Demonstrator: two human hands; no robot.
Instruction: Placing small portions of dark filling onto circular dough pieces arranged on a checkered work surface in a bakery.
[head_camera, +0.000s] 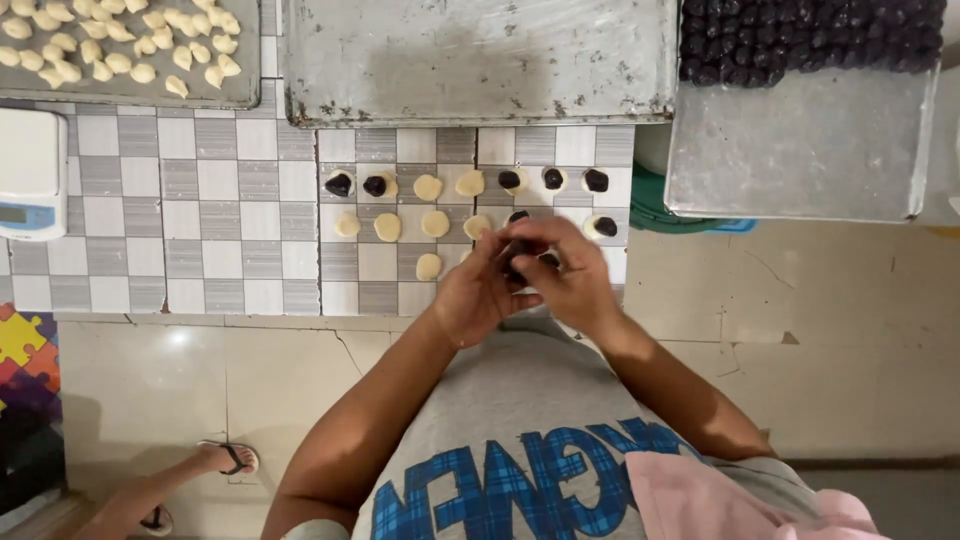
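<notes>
My left hand (478, 292) and right hand (565, 272) meet over the tiled table (240, 200), fingers pinched narrow around a dough piece (520, 250) with dark filling. Flat dough rounds (387, 227) lie just beyond, an empty tray (480, 60) farther off.

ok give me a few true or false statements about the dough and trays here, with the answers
1. Both hands, left hand and right hand, meet over the tiled counter. True.
2. The middle tray is packed with dough. False: it is bare metal.
3. The right tray holds dark balls along its far edge. True.
4. Every dough disc on the counter has a dark ball on it. False: several are plain.
5. A scale sits at the counter's right end. False: it is on the left.
</notes>
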